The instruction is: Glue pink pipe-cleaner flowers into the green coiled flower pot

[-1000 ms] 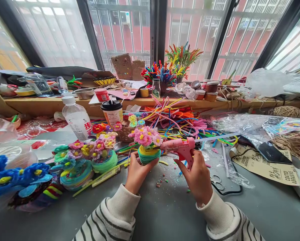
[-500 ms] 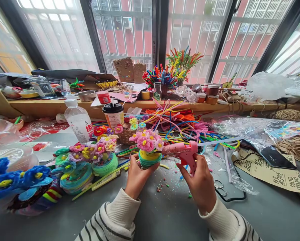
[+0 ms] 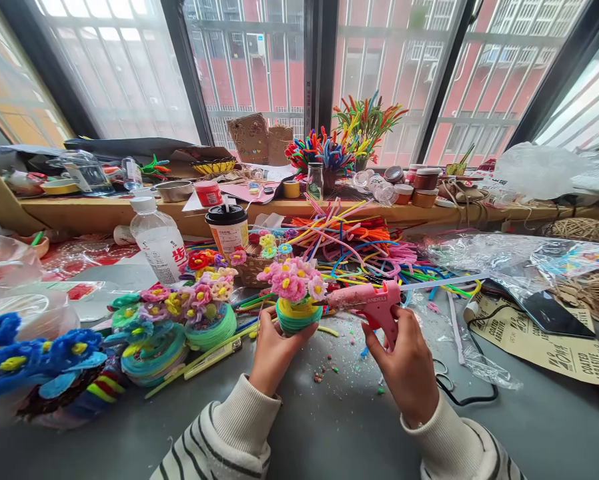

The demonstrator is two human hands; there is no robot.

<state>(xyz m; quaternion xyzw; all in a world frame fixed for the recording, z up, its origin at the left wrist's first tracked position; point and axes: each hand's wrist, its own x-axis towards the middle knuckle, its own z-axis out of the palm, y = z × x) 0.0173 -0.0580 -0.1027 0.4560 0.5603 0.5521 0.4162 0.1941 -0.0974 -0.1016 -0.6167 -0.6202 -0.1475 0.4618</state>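
Note:
My left hand (image 3: 277, 347) is closed round the small green and yellow pot (image 3: 299, 316), which stands upright with pink fluffy flowers (image 3: 293, 278) on top. In my right hand (image 3: 410, 360) is a pink glue gun (image 3: 374, 303), gripped by its handle, with a long clear glue stick (image 3: 444, 281) coming out of its back. The gun's nozzle points left at the pot's right side, just under the flowers; whether it touches cannot be made out.
Finished-looking flower pots (image 3: 154, 343) stand at the left, near a plastic bottle (image 3: 159, 243) and a lidded cup (image 3: 228, 233). Pipe cleaners (image 3: 349, 240) lie heaped behind my hands. At the right are scissors (image 3: 444, 377), a black phone (image 3: 554, 313) and sandpaper sheets (image 3: 544, 347).
My right hand and the glue gun have shifted slightly right, away from the pot. The left hand and the pot have barely moved.

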